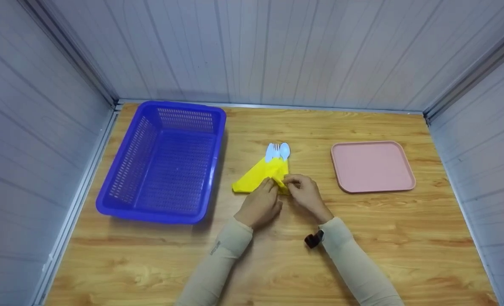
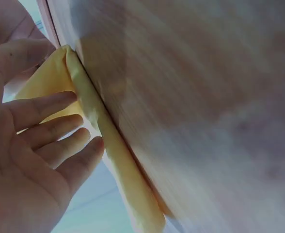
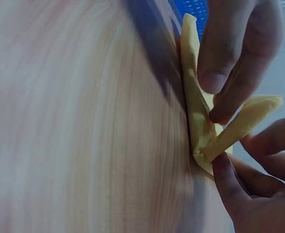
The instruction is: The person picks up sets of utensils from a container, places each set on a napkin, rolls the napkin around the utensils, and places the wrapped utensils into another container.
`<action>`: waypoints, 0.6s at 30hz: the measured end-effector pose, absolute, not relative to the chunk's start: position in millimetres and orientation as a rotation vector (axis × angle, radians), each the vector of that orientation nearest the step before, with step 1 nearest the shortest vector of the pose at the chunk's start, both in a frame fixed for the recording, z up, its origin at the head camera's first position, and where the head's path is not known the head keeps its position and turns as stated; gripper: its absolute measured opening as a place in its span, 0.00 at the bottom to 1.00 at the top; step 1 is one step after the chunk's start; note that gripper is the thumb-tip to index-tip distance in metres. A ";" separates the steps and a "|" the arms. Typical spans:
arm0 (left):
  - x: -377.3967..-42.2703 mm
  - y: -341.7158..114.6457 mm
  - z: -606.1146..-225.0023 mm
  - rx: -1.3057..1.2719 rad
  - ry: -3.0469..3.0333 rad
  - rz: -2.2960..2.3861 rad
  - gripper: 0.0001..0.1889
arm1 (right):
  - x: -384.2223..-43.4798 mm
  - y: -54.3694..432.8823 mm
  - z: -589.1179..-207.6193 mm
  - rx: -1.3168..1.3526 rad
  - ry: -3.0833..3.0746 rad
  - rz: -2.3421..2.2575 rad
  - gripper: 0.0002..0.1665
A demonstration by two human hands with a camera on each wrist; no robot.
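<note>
A yellow napkin (image 1: pixel 254 175) lies folded around a pale blue knife (image 1: pixel 269 152), fork (image 1: pixel 276 149) and spoon (image 1: pixel 284 150), whose upper ends stick out at the far side. My left hand (image 1: pixel 260 206) rests on the napkin's near part; in the left wrist view its fingers (image 2: pixel 60 141) reach out fairly straight against the rolled edge. From the right, my right hand (image 1: pixel 306 193) pinches a raised flap of the napkin (image 3: pixel 246 121) between thumb and fingers, as the right wrist view shows. The lower part of the cutlery is hidden inside the napkin.
To the left stands a blue plastic basket (image 1: pixel 215 170) with slotted walls. A pink tray (image 1: pixel 373 166) lies on the wooden table (image 1: pixel 277 272) to the right. Pale panel walls (image 1: pixel 252 51) enclose the table at the back and both sides.
</note>
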State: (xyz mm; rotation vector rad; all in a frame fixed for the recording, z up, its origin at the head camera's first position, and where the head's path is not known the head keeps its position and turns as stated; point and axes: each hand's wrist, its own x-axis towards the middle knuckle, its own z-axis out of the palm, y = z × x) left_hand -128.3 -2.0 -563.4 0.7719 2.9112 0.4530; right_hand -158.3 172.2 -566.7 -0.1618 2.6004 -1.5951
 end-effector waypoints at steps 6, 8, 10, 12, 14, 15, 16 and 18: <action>-106.5 -1.4 -564.5 0.851 3.174 0.387 0.16 | -156.1 167.4 -567.6 -0.293 2.753 -1.442 0.07; -100.0 0.5 -565.0 0.925 3.252 0.419 0.11 | -154.9 164.9 -567.7 -0.289 2.781 -1.395 0.07; -95.7 2.1 -565.3 0.989 3.314 0.465 0.09 | -153.7 162.3 -567.9 -0.274 2.802 -1.349 0.07; -94.2 3.1 -566.0 1.012 3.359 0.484 0.07 | -152.9 159.5 -568.1 -0.257 2.820 -1.308 0.08; -93.9 2.9 -566.6 0.997 3.389 0.463 0.08 | -152.4 156.9 -568.6 -0.256 2.834 -1.279 0.09; -94.1 2.4 -567.4 0.986 3.397 0.428 0.09 | -152.3 155.7 -568.8 -0.258 2.844 -1.262 0.09; -94.4 2.0 -568.1 0.972 3.400 0.382 0.11 | -152.2 154.5 -569.1 -0.261 2.857 -1.242 0.09; -94.6 0.9 -569.4 0.938 3.380 0.284 0.14 | -152.1 152.6 -570.0 -0.264 2.884 -1.207 0.10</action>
